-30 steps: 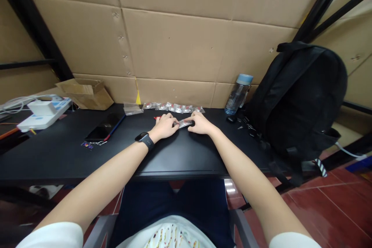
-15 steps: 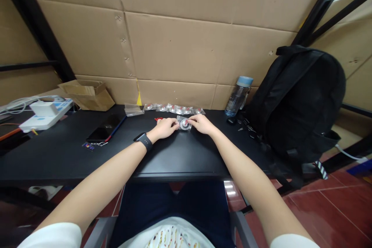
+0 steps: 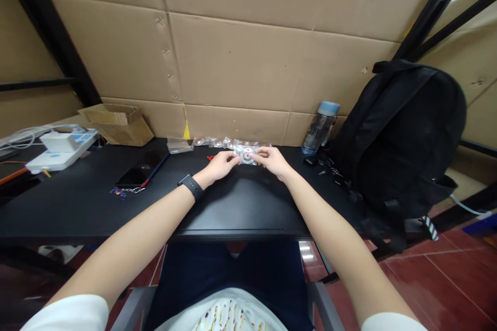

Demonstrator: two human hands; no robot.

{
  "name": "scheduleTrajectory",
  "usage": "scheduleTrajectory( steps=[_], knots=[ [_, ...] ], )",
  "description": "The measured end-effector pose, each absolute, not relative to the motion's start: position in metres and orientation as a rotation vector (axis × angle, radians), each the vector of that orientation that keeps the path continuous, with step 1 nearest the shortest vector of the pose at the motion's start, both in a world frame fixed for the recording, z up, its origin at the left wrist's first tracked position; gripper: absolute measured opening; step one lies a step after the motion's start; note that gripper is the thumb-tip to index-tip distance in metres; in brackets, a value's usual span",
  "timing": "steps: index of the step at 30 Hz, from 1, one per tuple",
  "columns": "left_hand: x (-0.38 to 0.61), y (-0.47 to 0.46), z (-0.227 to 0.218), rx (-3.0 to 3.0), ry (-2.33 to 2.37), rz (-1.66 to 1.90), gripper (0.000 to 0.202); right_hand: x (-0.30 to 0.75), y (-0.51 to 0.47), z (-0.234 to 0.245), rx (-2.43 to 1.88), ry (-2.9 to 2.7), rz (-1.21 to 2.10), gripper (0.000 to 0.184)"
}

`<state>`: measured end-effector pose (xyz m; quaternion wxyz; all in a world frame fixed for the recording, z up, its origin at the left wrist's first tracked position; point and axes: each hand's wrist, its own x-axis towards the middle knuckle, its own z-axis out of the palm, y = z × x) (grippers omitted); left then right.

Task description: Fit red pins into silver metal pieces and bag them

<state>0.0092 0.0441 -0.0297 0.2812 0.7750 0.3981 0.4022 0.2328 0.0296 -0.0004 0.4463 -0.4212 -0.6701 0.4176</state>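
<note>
A small clear plastic packet (image 3: 246, 154) is stretched between my two hands, a round silvery piece with a red mark inside it. My left hand (image 3: 223, 165), with a black watch on the wrist, pinches the packet's left edge. On the opposite edge, my right hand (image 3: 272, 161) is closed with thumb and fingers. Behind the hands, a row of similar packets (image 3: 217, 143) lies along the cardboard wall, partly hidden by the held one. Something small and red (image 3: 210, 158) rests just left of my left hand.
To the left are a phone (image 3: 143, 168) with a pen beside it, an open cardboard box (image 3: 120, 125) and a white power strip (image 3: 64, 152). A flat clear bag (image 3: 179, 145) lies near the wall. On the right stand a water bottle (image 3: 320, 128), keys (image 3: 334, 171) and a black backpack (image 3: 404, 145).
Both hands have raised the packet slightly and tilted it up toward me. It now covers more of the row behind. The grip of both hands stays on its edges.
</note>
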Motion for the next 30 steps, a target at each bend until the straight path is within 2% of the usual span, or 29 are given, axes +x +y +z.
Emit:
scheduleTrajectory(
  steps=[6,12,17,30],
  knots=[
    [0.006,0.040,-0.030,2.214,1.086,0.823,0.031,0.250,0.053,-0.010,-1.183,-1.515,0.894,0.037],
    [0.004,0.030,-0.030,2.592,1.280,0.538,0.023,0.305,0.085,-0.018,-1.539,-1.262,0.456,0.025],
    [0.005,0.028,-0.029,2.599,1.261,0.474,0.025,0.320,0.098,-0.022,-1.668,-1.253,0.412,0.023],
    [0.003,0.023,-0.019,2.645,1.219,0.485,0.020,0.279,0.155,-0.021,-1.811,-1.341,0.363,0.021]
  ],
)
